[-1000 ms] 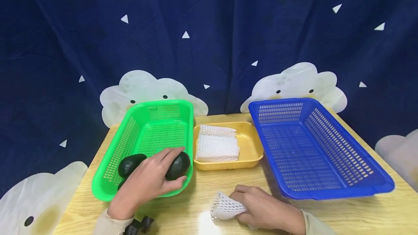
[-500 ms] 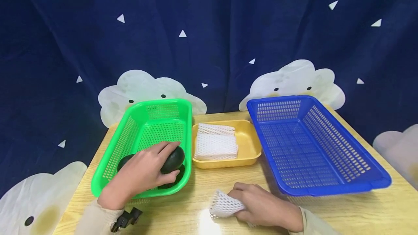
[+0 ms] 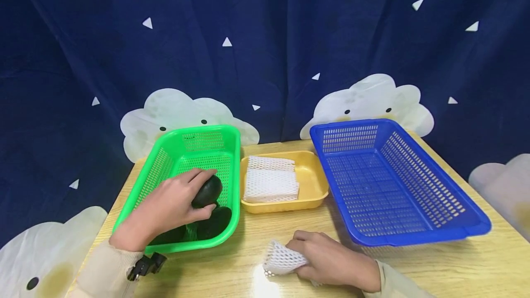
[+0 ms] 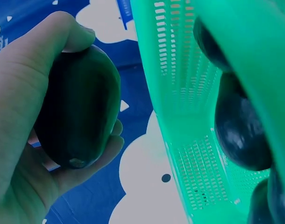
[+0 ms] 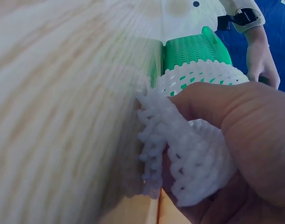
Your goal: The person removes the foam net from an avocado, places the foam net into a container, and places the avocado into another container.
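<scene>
My left hand (image 3: 169, 206) grips a dark avocado (image 3: 209, 191), thumb on one side and fingers on the other, raised over the near part of the green basket (image 3: 236, 169). In the left wrist view this avocado (image 4: 81, 112) shows its small stem scar and is apart from the basket. More avocados (image 3: 214, 223) lie at the basket's near end, partly hidden by my hand and forearm. Low over the table, my right hand (image 3: 331, 261) pinches a white foam net sleeve (image 3: 281, 259); the right wrist view shows the sleeve's mouth (image 5: 203, 70) spread open near the tabletop.
Between the baskets stands a yellow tray (image 3: 313, 178) with a stack of flat white foam nets (image 3: 271, 183). A blue basket (image 3: 374, 187) stands at the right. A dark blue curtain (image 3: 265, 36) hangs behind the wooden table (image 3: 232, 270).
My left hand has lifted the avocado up and to the left, uncovering another avocado beneath it. My right hand keeps the foam net in almost the same place. The head view has shifted slightly.
</scene>
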Tool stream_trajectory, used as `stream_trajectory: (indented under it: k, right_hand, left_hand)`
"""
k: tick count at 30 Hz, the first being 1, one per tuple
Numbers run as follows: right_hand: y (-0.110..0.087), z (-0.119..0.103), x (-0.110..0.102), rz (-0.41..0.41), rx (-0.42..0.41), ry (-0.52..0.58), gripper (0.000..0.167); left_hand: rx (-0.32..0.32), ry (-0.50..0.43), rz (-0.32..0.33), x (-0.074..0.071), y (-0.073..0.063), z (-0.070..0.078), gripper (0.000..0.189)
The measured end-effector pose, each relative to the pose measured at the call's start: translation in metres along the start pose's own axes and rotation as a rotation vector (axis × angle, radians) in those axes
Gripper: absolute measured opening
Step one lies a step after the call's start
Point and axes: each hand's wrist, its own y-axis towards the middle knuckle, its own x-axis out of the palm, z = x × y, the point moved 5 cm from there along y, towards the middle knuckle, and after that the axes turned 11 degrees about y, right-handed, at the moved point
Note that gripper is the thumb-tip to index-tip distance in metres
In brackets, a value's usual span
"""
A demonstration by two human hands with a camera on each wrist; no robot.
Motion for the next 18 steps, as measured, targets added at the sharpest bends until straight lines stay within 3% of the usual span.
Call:
stream_trajectory:
  k: [8,18]
  right_hand:
    - [0.0,0.0,0.0,0.004,-0.004,-0.01,0.037]
    - [0.0,-0.001,0.0,0.006,-0.007,-0.019,0.038]
  left_hand:
    - [-0.106,-0.162,-0.11,-0.003,0.004,-0.015,0.067]
    - [-0.145,-0.205,-0.134,-0.003,0.013,-0.04,0.065]
